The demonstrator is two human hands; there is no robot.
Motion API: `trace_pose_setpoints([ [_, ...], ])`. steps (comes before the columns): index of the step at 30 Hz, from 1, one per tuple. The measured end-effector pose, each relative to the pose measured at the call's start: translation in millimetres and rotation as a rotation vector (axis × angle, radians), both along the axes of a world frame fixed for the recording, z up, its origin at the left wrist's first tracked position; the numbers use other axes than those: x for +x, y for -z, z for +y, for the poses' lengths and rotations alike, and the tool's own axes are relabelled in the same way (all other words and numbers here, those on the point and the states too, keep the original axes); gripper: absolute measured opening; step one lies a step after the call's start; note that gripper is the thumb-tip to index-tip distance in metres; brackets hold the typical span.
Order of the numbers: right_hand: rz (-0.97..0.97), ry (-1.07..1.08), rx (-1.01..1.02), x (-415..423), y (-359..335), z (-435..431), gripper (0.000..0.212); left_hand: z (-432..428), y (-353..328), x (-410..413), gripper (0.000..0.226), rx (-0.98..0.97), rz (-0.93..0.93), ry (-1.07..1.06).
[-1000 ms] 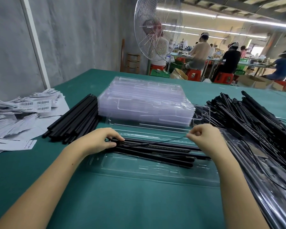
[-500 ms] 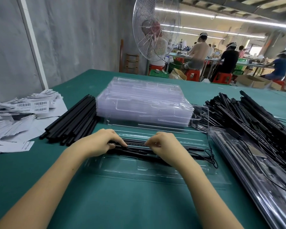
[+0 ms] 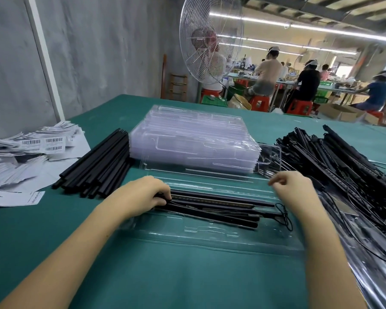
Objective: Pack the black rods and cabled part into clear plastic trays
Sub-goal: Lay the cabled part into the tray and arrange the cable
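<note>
Right now our left hand has its fingers curled over the left ends of the black rods in the open tray. It is likely pinning them so they sit square in the recess. The cabled part lies along the rods' far side, its cable loop bunched at the tray's right end. Our right hand hovers over that end, fingers loosely curled, nothing visibly in them. It is probably placed to tuck the loop in. Supplies ring the tray for short reaches: empty tray stack just beyond it, loose rods to its far left, cabled-parts pile to its right.
</note>
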State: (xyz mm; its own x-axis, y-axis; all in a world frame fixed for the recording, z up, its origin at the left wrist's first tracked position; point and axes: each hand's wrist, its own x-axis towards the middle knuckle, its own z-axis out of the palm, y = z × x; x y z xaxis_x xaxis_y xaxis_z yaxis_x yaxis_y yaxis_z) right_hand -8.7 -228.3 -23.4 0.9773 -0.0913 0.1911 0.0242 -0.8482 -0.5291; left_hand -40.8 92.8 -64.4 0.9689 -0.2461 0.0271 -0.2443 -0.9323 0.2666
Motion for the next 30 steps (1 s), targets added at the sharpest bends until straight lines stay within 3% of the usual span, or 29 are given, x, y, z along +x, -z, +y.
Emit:
trace_pose_setpoints([
  [3, 0.247, 0.091, -0.146, 6.4, 9.5, -12.3, 0.03, 1.4, 3.3, 0.6, 0.037, -0.024, -0.005, -0.03],
  [6, 0.357, 0.15, -0.272, 11.2, 20.9, 0.2, 0.022, 2.8, 5.5, 4.0, 0.033, -0.001, -0.004, -0.029],
  [9, 0.433, 0.228, -0.318, 12.1, 27.7, 13.4, 0.037, 6.1, 7.7, 7.2, 0.031, -0.059, 0.032, -0.021],
  [14, 0.272, 0.314, -0.215, 10.0, 29.9, 1.9, 0.013, 8.6, 8.8, 12.2, 0.029, -0.13, 0.061, -0.008],
  [16, 0.193, 0.322, -0.168, 8.9, 27.4, -0.8, 0.018, 8.4, 8.1, 12.9, 0.029, -0.138, 0.066, -0.006],
  [20, -0.058, 0.259, -0.013, 9.2, 18.1, -1.7, 0.037, 8.2, 7.3, 13.6, 0.028, -0.156, 0.072, -0.007],
  [26, -0.123, -0.162, 0.666, 9.5, 11.1, 18.4, 0.035, 23.3, 2.7, 7.4, 0.032, -0.206, 0.124, -0.045],
  [30, -0.22, -0.438, 0.779, -4.8, -0.5, 46.8, 0.039, 22.6, 1.7, 4.7, 0.03, -0.201, 0.113, -0.048],
])
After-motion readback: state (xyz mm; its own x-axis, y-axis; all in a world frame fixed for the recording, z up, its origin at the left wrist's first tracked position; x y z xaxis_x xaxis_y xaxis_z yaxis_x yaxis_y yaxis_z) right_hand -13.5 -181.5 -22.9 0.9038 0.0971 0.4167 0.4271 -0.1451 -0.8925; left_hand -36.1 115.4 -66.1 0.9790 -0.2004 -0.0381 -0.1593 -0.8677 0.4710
